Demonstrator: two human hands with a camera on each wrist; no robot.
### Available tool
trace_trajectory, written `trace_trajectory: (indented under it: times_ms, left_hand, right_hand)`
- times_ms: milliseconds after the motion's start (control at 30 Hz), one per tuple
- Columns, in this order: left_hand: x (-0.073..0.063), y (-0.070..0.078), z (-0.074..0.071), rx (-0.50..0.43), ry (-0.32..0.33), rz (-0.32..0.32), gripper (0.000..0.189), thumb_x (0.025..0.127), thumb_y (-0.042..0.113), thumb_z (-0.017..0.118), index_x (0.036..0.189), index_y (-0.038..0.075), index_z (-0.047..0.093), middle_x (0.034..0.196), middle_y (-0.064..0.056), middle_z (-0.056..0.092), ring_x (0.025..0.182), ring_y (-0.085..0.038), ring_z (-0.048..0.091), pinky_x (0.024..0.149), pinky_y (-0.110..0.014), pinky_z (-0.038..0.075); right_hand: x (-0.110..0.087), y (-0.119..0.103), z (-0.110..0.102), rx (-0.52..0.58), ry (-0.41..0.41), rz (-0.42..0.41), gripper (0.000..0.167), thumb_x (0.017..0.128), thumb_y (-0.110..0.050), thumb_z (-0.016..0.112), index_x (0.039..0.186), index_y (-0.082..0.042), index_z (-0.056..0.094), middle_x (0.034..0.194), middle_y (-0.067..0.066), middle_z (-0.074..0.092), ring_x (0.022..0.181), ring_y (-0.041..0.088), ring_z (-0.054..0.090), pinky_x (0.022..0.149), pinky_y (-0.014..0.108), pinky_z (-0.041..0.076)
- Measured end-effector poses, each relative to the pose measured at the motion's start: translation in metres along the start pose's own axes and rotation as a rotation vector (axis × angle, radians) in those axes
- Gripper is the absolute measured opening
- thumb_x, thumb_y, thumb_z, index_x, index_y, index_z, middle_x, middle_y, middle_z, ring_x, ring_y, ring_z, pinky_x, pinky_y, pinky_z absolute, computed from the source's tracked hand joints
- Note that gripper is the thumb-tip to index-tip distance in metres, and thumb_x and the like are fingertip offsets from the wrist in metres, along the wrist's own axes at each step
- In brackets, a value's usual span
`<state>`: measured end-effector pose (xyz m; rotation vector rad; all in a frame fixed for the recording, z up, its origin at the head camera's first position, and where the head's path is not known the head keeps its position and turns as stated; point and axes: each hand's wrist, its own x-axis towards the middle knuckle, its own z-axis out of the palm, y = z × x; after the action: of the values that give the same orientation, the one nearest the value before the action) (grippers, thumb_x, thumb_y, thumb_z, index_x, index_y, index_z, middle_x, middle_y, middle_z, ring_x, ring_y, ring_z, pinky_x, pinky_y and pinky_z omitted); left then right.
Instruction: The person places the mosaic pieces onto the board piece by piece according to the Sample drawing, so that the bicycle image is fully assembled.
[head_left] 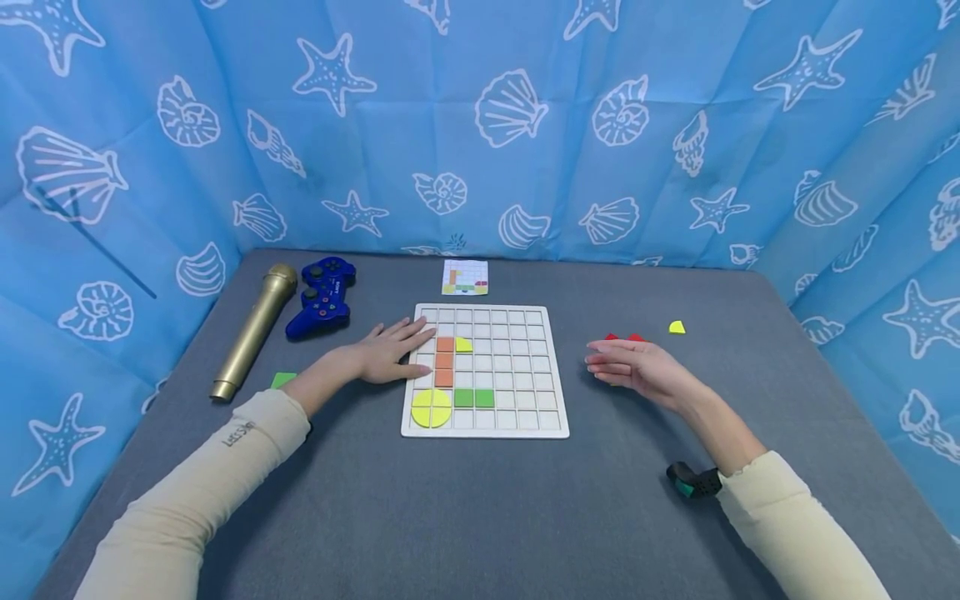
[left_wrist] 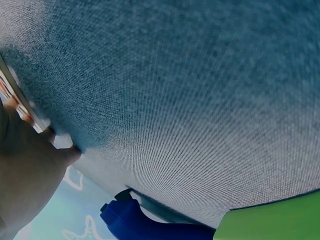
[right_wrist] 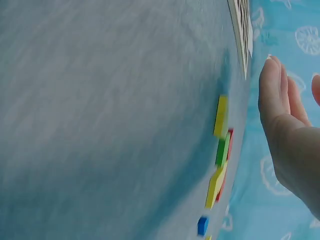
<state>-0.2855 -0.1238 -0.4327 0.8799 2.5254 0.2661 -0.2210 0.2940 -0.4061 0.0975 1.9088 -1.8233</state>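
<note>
A white gridded board (head_left: 517,367) lies on the grey table. My left hand (head_left: 390,352) rests on its left edge, fingers spread. Set in the grid are several orange squares (head_left: 445,361) in a column, a yellow circle of quarter pieces (head_left: 441,400), two green squares (head_left: 465,398) and one yellow quarter piece (head_left: 463,345). To the right of the board, my right hand (head_left: 637,371) hovers with straight fingers over loose red pieces (head_left: 637,337), which it partly hides. The right wrist view shows yellow (right_wrist: 220,116), green (right_wrist: 221,152) and blue (right_wrist: 202,226) pieces beneath it; nothing visible is held.
A small printed card (head_left: 465,277) with a coloured grid lies behind the board. At the left are a gold microphone (head_left: 255,333), a blue game controller (head_left: 326,296) and a green piece (head_left: 282,379) by my left forearm. Another yellow quarter piece (head_left: 677,327) lies far right.
</note>
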Motion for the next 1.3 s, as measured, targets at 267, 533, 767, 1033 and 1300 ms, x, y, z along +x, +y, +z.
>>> trace_trajectory:
  times_ms: [267, 533, 767, 1033, 1300]
  left_hand:
    - [0.001, -0.001, 0.001, -0.009, 0.007, 0.004, 0.078, 0.096, 0.059, 0.040, 0.155, 0.019, 0.008, 0.159, -0.009, 0.000, 0.143, -0.033, -0.001, 0.108, -0.060, 0.001]
    - [0.003, -0.003, 0.002, -0.014, 0.006, -0.005, 0.079, 0.096, 0.061, 0.038, 0.155, 0.021, 0.006, 0.159, -0.008, -0.002, 0.143, -0.031, -0.003, 0.109, -0.059, -0.001]
    - [0.004, -0.004, 0.002, -0.006, -0.003, -0.019, 0.077, 0.096, 0.060, 0.038, 0.155, 0.023, 0.005, 0.159, -0.005, -0.003, 0.144, -0.029, -0.004, 0.109, -0.058, -0.001]
    - [0.001, -0.001, 0.001, -0.011, 0.002, 0.003, 0.079, 0.095, 0.060, 0.040, 0.155, 0.020, 0.007, 0.159, -0.009, 0.000, 0.143, -0.032, -0.001, 0.108, -0.061, 0.001]
    - [0.000, 0.001, 0.001, -0.005, 0.000, -0.006, 0.078, 0.096, 0.058, 0.040, 0.155, 0.021, 0.006, 0.159, -0.007, -0.001, 0.143, -0.031, -0.002, 0.108, -0.060, 0.000]
  right_hand:
    - [-0.018, 0.008, -0.025, 0.033, 0.062, 0.011, 0.066, 0.100, -0.029, 0.053, 0.145, 0.011, 0.025, 0.120, 0.009, 0.062, 0.106, 0.013, 0.061, 0.095, 0.032, 0.044]
    - [-0.029, 0.013, -0.035, -0.072, 0.174, 0.024, 0.063, 0.101, -0.024, 0.052, 0.144, 0.012, 0.025, 0.116, 0.005, 0.062, 0.099, 0.007, 0.062, 0.092, 0.030, 0.046]
    - [-0.027, 0.018, -0.033, -0.215, 0.267, 0.026, 0.059, 0.101, -0.027, 0.050, 0.143, 0.010, 0.032, 0.134, 0.022, 0.050, 0.101, 0.006, 0.061, 0.090, 0.027, 0.046]
    - [-0.019, 0.019, -0.027, -0.307, 0.343, 0.020, 0.059, 0.099, -0.031, 0.053, 0.141, 0.008, 0.038, 0.136, 0.026, 0.045, 0.106, 0.013, 0.060, 0.089, 0.027, 0.047]
    - [-0.010, 0.017, -0.017, -0.477, 0.426, 0.000, 0.050, 0.099, -0.027, 0.055, 0.135, 0.007, 0.047, 0.130, 0.025, 0.052, 0.107, 0.027, 0.059, 0.082, 0.028, 0.051]
